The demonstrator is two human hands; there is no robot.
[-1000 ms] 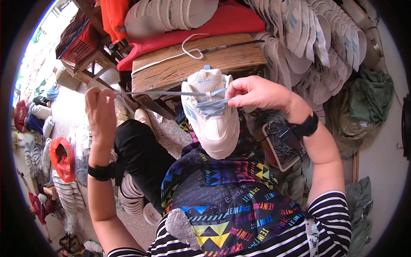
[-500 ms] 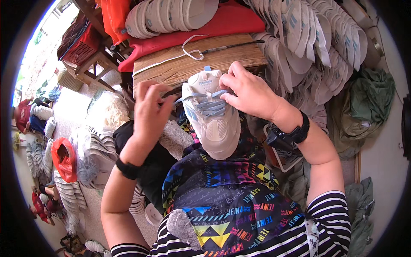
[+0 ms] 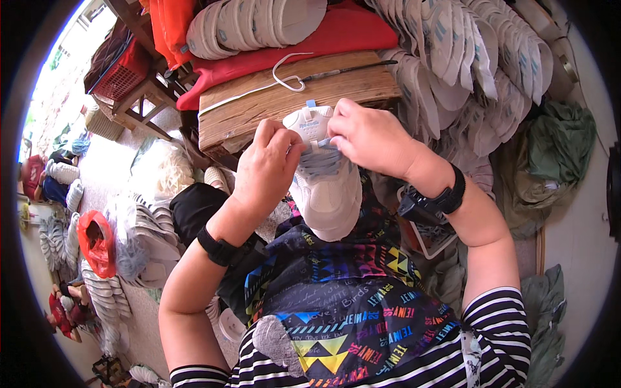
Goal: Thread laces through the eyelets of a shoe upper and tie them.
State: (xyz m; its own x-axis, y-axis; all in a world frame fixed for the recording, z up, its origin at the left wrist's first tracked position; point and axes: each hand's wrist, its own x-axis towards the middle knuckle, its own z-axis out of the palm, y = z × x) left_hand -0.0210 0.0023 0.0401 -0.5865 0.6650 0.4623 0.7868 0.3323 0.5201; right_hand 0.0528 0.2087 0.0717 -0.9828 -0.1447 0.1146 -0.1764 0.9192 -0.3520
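Observation:
A white sneaker points its toe toward me, above my apron and against the near edge of a wooden block. Its tongue carries a pale blue loop at the far end. Light blue shoelace crosses the shoe's throat in rows. My left hand is closed in a pinch at the left eyelets, at the lace; its fingertips partly hide the lace end. On the opposite side my right hand pinches a stretch of the lace at the upper eyelets.
A thin tool with a white cord lies on the block. Behind it, shoe uppers rest on red cloth. More uppers hang in stacks at the right. Bagged uppers and a red bag sit at left; other people work farther left.
My left hand has moved right and inward, from beside the shoe onto its left eyelets, and its fingers have closed at the lace. My right hand has shifted slightly down and left.

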